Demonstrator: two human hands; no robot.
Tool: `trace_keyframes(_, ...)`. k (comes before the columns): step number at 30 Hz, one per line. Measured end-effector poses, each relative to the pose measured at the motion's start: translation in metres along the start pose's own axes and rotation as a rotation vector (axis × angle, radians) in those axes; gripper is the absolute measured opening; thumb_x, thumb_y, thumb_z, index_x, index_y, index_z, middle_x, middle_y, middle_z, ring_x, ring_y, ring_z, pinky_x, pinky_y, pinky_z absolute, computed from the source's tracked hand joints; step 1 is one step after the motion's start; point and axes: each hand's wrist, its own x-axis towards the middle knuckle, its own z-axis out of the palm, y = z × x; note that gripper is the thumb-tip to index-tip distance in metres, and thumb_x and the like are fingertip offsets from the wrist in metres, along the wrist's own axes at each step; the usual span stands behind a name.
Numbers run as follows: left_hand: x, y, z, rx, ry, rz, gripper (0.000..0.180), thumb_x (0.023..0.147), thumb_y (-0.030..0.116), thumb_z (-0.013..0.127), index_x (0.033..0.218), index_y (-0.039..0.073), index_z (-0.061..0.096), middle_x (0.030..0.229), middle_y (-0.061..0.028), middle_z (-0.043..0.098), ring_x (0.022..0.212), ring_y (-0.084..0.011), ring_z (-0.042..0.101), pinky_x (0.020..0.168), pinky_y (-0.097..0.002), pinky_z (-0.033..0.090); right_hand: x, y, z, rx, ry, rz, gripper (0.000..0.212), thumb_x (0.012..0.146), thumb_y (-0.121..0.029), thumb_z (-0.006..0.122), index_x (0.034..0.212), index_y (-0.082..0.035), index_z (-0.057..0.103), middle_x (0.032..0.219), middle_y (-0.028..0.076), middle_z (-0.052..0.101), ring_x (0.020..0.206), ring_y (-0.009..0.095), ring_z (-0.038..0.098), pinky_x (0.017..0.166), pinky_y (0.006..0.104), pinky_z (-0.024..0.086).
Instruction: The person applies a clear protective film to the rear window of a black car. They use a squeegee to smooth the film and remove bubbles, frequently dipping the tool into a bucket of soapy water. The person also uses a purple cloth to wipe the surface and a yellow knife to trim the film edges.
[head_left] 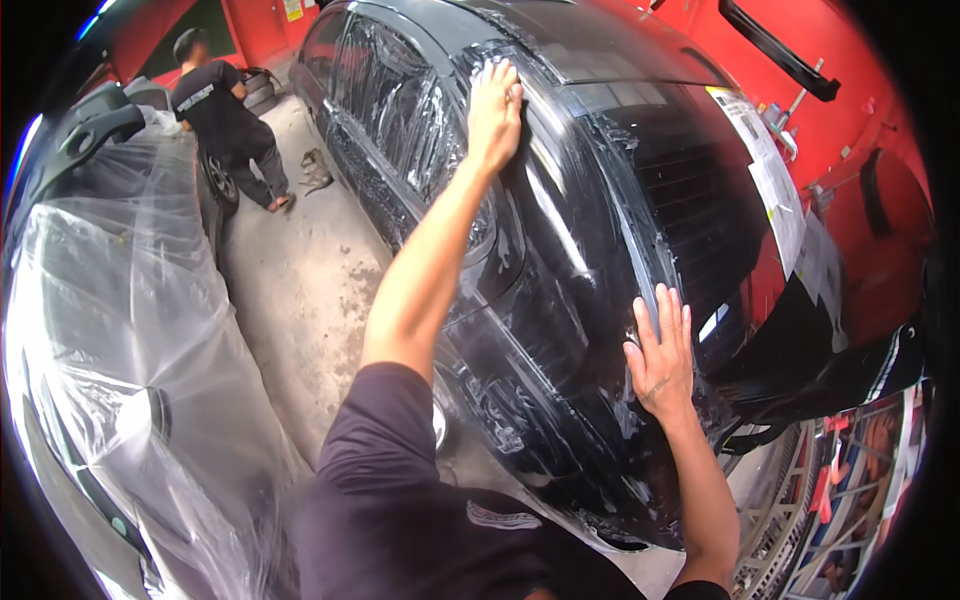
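A black car [555, 270] fills the middle, with its rear toward me. Wrinkled, shiny clear film [395, 95] clings to its side windows and parts of its side. My left hand [494, 115] reaches far forward and lies flat on the pillar beside the roof, fingers stretched out. Whether anything thin lies under that palm is hidden. Lower and to the right, my right hand [662, 355] rests on the rear corner beside the dark rear window [690, 170]. Its fingers are spread against the surface, and it holds nothing visible.
Another car under clear plastic sheeting [120, 290] stands at left. Between the cars runs a concrete floor [300, 250], with a person in dark clothes [225, 120] at its far end. White sheets of paper [775, 190] hang on the tailgate. Metal racks [840, 500] stand at lower right.
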Motion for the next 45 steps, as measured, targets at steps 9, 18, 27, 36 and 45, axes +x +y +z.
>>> trace_keyframes(9,-0.006,-0.02,-0.01,-0.049,0.016,0.133,0.034,0.111,0.02,0.049,0.135,0.0,0.065,0.155,-0.0245,0.056,0.15,-0.0475,0.044,0.127,-0.0559,0.029,-0.001,-0.001,0.003,-0.026,-0.017,0.021,0.064,0.101,-0.026,0.064,0.16,-0.007,0.049,0.169,0.03,0.034,0.157,0.049,0.031,0.129,0.0634,0.022)
trace_keyframes(18,-0.111,0.05,-0.006,-0.119,-0.107,0.156,0.044,0.108,0.014,0.054,0.148,-0.002,0.059,0.165,-0.0213,0.048,0.159,-0.0417,0.036,0.132,-0.0532,0.023,-0.005,0.0,0.0,-0.019,-0.029,0.062,0.065,0.1,-0.026,0.064,0.161,-0.008,0.05,0.169,0.029,0.034,0.158,0.049,0.031,0.129,0.0635,0.022)
trace_keyframes(27,0.046,-0.061,-0.003,0.194,0.082,0.06,0.038,0.113,0.019,0.046,0.141,-0.002,0.062,0.154,-0.0237,0.057,0.149,-0.0433,0.045,0.126,-0.0493,0.033,0.008,-0.005,0.0,0.019,0.007,0.002,0.064,0.097,-0.023,0.07,0.157,-0.008,0.053,0.168,0.029,0.035,0.156,0.05,0.033,0.127,0.0647,0.025)
trace_keyframes(36,0.026,-0.035,-0.006,0.016,-0.036,0.252,0.037,0.11,0.02,0.055,0.139,0.001,0.067,0.148,-0.0188,0.065,0.145,-0.0436,0.052,0.122,-0.0504,0.039,0.003,-0.001,-0.001,0.012,0.008,0.037,0.066,0.096,-0.025,0.071,0.157,-0.009,0.053,0.166,0.029,0.039,0.155,0.049,0.035,0.127,0.0636,0.027)
trace_keyframes(45,-0.047,0.045,0.0,0.049,-0.208,0.257,0.035,0.109,0.014,0.058,0.14,0.0,0.066,0.154,-0.0198,0.059,0.15,-0.0402,0.047,0.128,-0.0491,0.033,-0.009,0.004,-0.004,0.032,0.033,0.061,0.064,0.096,-0.024,0.072,0.157,-0.011,0.055,0.168,0.026,0.038,0.155,0.048,0.036,0.126,0.0632,0.029)
